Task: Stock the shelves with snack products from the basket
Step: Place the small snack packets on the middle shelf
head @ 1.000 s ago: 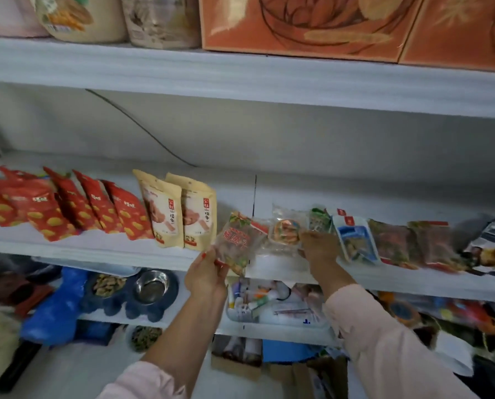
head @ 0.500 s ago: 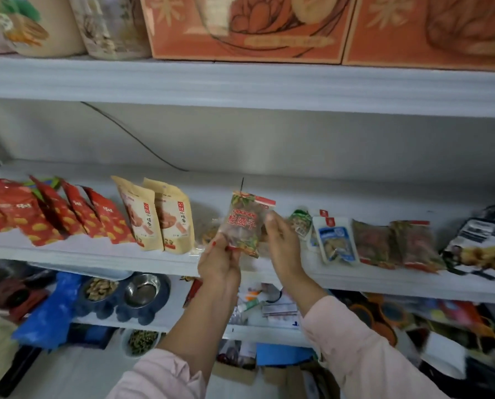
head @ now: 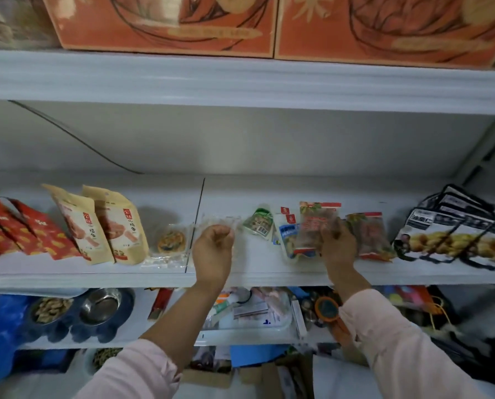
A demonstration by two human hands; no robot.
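Head view: your right hand (head: pixel 338 244) gripped a red-labelled snack packet (head: pixel 315 226) upright over the shelf (head: pixel 254 273), overlapping the blue packet (head: pixel 286 240). Your left hand (head: pixel 213 249) was curled, perhaps pinching a clear wrapper (head: pixel 220 221); I couldn't tell. Red labels on the beige pouches (head: pixel 116 226) were unreadable. Bare shelf lay between your hands.

Loose, creased pale-pink left sleeve (head: pixel 142 370) and right sleeve (head: pixel 399 341); left grip (head: pixel 213 249) and right grip (head: pixel 338 250) bare.

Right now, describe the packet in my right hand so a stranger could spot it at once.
On the middle white shelf, look right of the seam, past the green packet. The right hand grips a clear packet of reddish-brown snacks with a red top strip; unlike its look-alike resting to the right, it is held upright.
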